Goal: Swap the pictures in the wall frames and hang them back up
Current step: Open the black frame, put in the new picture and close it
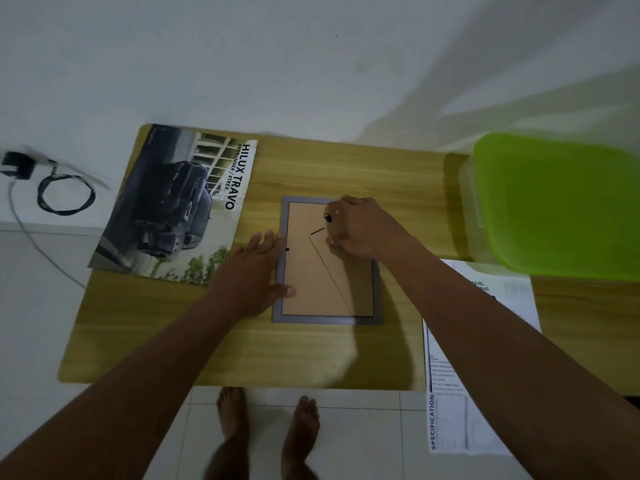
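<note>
Frame [313, 289]: laid face down mid-table [277, 355]. Left edge pressed by flat, spread left hand [254, 271]; right hand [360, 230] curled on backing, grip untellable. Flanked by car brochure [169, 206], green-lidded box [554, 202], specification sheet [450, 393].

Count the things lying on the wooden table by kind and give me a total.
Picture frame, face down: 1
Printed papers: 2 (Hilux Travo brochure, specification sheet)
Green-lidded plastic box: 1
Total: 4
</note>
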A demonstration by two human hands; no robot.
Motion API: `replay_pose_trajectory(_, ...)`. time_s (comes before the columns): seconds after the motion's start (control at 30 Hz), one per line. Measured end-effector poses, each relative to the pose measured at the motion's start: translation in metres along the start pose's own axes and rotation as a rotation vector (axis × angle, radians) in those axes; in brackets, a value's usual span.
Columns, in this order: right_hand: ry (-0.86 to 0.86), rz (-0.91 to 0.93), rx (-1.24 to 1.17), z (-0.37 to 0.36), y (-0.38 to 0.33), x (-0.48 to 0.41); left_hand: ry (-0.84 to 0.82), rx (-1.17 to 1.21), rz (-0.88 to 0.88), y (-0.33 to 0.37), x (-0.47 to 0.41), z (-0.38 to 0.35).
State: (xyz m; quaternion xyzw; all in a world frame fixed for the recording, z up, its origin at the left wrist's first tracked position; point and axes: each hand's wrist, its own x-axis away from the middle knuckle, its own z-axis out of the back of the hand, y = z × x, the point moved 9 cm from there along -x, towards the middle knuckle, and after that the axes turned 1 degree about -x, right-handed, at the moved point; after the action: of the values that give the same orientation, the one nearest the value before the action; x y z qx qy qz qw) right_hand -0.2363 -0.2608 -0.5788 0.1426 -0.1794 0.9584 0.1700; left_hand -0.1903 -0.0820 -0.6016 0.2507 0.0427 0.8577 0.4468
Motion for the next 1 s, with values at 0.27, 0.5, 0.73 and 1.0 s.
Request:
replay_pose_trajectory(0.27, -0.042, 0.014, 0.085, -0.005, 0.001, -0.01, 0.003, -0.003, 0.002, 0.001, 0.0, 0.001)
replay_pose_trajectory(0.5, -0.058, 0.015, 0.125, -0.008, 0.002, -0.012, -0.014, -0.023, 0.003, 0.005, 0.0, 0.003)
replay_pose_trajectory(0.73, -0.036, -0.018, 0.106, -0.008, 0.0, 0.005, -0.028, -0.034, 0.012, 0.002, 0.0, 0.0)
replay_pose_trajectory(1.0, 0.197, -0.36, -0.221, -0.036, 0.007, 0.091, -0.032, -0.048, 0.017, 0.003, 0.0, 0.002)
